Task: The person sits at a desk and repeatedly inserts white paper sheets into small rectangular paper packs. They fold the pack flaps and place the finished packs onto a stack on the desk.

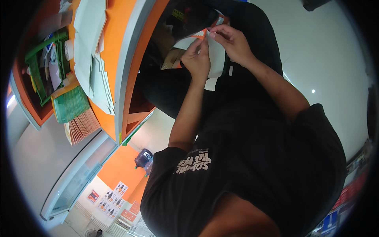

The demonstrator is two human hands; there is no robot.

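A white sheet of paper or card (pixel 216 59) with an orange printed edge is held above my dark-trousered lap. My left hand (pixel 197 60) pinches its orange edge between thumb and fingers. Close beside it, my right hand (pixel 233 44) is closed in a pinch at the sheet's upper corner. Both pairs of fingertips are nearly together. Another white piece spreads to the left behind my left hand, and I cannot tell whether it is the same sheet. Brown packaging (pixel 170 59) lies partly in shadow next to it.
An orange counter (pixel 112 51) with a grey edge stands to my left, bearing stacked white paper pieces (pixel 90 43). Farther left are a green-and-cream bundle of folded cards (pixel 75 106) and a green tray (pixel 33 63) of papers. Pale floor (pixel 319 51) stretches to the right.
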